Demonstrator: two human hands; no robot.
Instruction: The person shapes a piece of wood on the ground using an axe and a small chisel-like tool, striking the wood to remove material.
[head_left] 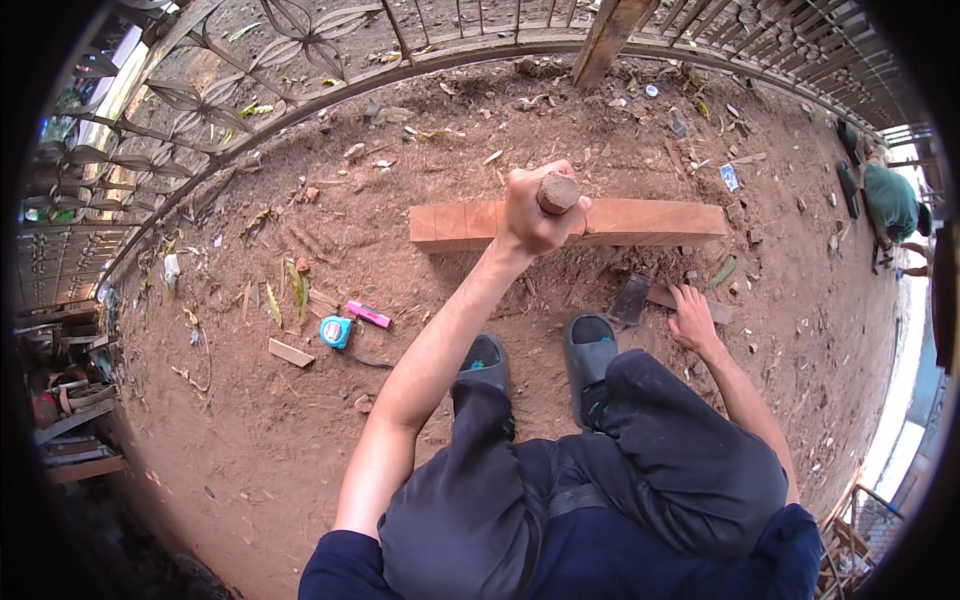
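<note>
A thick reddish wooden beam [655, 222] lies across the dirt in front of my feet. My left hand [530, 215] is closed in a fist around an upright round wooden handle [558, 193] above the beam's middle. Only the handle's blunt top shows; its lower end is hidden behind the hand, so the kind of tool cannot be told. On the ground to the right, a hatchet [630, 300] with a dark metal head and wooden handle lies nearer than the beam. My right hand [692, 318] has its fingers curled over that handle.
A teal tape measure [336, 331], a pink marker-like stick [368, 314] and a small wood offcut [290, 352] lie left of my feet. A metal fence [330, 95] curves along the far side, with a wooden post [605, 45]. Another person [892, 203] is at far right.
</note>
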